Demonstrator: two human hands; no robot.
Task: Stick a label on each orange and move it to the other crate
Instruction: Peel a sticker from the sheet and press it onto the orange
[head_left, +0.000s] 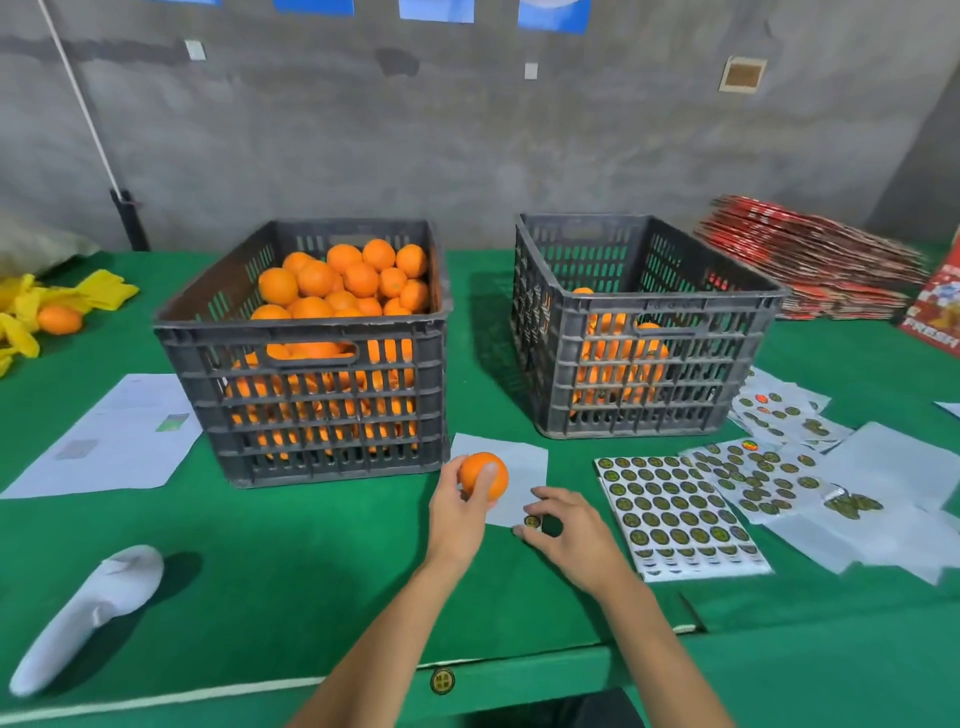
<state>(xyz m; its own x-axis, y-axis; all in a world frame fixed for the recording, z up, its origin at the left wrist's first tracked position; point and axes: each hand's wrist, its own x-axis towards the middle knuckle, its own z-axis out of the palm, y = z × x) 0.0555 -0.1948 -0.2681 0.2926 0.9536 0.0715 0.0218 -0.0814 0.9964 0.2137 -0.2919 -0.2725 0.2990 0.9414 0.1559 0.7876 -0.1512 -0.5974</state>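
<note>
- Grey wall (467, 130) fills the top of the frame, and a green tabletop (311, 545) fills the rest below it.
- Left crate (306, 405), dark and full of holes, sits in the middle left, piled high with oranges (343, 280).
- Right crate (644, 384) sits in the middle right, with only a few oranges low inside it.
- Left hand (460, 512) is near the middle bottom, its fingers curled round one orange (483, 474), held up just in front of the left crate.
- Right hand (569, 532) is just beside it, its fingertips pinching a small round label (531, 521); the view is blurry there, so it may be two labels.
- Label sheet (675, 512) with rows of round stickers lies to the right of that hand.
- More loose sheets (779, 467) are spread out at the right side.
- White paper (114, 441) lies at the left, and a white sock-like thing (88, 613) lies at the lower left.
- Yellow cloth (31, 312) with one more orange is at the far left.
- Red flat boxes (815, 260) are stacked at the upper right.
</note>
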